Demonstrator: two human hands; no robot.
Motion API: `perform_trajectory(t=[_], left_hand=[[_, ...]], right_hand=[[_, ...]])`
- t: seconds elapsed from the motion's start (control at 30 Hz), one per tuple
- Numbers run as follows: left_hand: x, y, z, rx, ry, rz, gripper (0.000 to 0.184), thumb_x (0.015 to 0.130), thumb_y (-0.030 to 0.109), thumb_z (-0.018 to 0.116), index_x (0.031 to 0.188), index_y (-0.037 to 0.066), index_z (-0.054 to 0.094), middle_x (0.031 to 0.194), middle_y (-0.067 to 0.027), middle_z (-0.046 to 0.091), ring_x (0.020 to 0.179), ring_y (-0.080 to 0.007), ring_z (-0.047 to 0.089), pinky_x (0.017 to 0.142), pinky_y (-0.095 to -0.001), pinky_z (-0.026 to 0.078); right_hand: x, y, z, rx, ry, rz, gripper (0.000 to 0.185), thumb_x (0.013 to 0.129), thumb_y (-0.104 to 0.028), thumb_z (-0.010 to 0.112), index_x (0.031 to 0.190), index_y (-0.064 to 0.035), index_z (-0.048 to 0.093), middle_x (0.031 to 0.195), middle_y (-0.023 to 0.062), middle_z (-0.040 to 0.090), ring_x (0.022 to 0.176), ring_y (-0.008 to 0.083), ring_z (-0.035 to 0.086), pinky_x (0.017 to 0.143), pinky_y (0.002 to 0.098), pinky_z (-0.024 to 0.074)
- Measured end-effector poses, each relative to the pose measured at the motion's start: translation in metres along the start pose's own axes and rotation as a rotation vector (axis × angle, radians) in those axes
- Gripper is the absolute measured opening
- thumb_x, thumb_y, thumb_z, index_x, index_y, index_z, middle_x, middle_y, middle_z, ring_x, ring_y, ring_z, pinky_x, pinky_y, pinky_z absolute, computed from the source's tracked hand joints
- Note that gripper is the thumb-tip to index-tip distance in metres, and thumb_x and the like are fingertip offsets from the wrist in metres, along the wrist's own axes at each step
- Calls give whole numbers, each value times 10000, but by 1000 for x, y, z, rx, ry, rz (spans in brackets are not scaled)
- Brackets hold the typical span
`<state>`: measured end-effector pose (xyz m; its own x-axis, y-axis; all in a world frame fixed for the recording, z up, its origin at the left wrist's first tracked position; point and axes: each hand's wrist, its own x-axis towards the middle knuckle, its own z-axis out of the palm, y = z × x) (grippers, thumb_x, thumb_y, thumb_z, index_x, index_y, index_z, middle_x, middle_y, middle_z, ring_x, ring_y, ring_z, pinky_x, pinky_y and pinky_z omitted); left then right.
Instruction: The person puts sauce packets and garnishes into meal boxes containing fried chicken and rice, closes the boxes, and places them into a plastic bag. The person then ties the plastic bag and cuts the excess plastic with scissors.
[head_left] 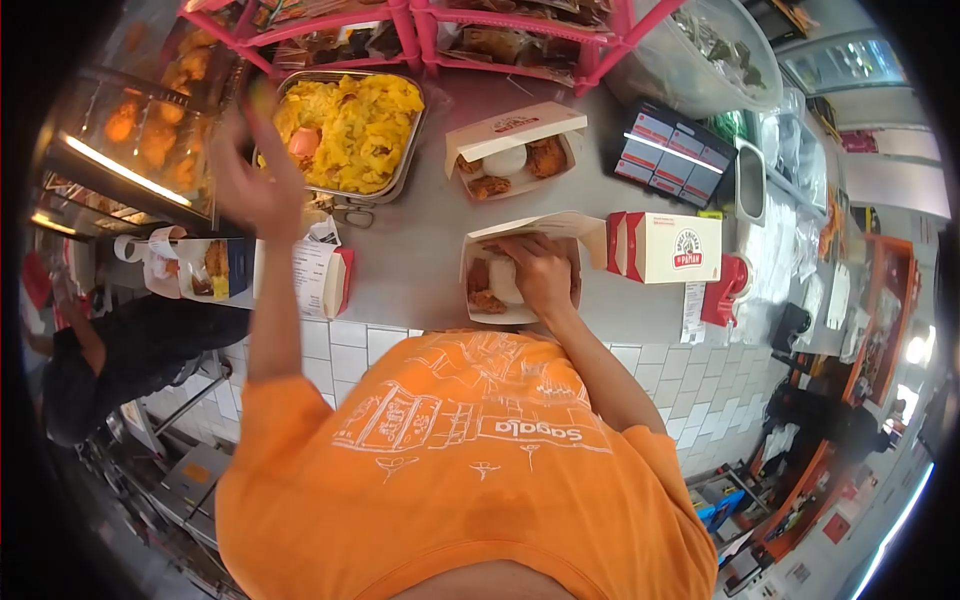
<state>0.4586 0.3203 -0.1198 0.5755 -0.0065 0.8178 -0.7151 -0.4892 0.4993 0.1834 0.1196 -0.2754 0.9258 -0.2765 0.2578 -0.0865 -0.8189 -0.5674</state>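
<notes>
My right hand (540, 270) reaches into an open takeaway box (472, 300), fingers bent together at the rear of the food. Whatever lies under the fingertips is hidden. Fried chicken (486, 301) and white rice (505, 281) show beside it. Raised at the left, my left hand (250, 175) is blurred by motion, near the edge of a metal tray of yellow scrambled-egg-like food (365, 135). A pink, rounded thing (304, 142) rests in that food. Behind the first box stands another open takeaway box (520, 185) with fried chicken and a white mound of rice.
Closed cartons (665, 248) stand right of the box, below a tablet (672, 160). Scissors (350, 215) lie beside the tray. A receipt-topped carton (322, 280) stands at left. A pink rack (420, 40) lines the back; a lit food cabinet (140, 130) and a person (110, 350) are left.
</notes>
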Motion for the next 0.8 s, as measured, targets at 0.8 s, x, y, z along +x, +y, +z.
perform_trajectory(t=[0.8], left_hand=[[-1,-45,49,12,-334,-18,214,931,170,589,1029,4,682,951,-178,715,923,-383,673,815,-448,517]], right_hand=[[-14,-65,-169,288,127,461,109,890,-54,717,989,-10,712,867,99,747,797,171,723,747,286,523]])
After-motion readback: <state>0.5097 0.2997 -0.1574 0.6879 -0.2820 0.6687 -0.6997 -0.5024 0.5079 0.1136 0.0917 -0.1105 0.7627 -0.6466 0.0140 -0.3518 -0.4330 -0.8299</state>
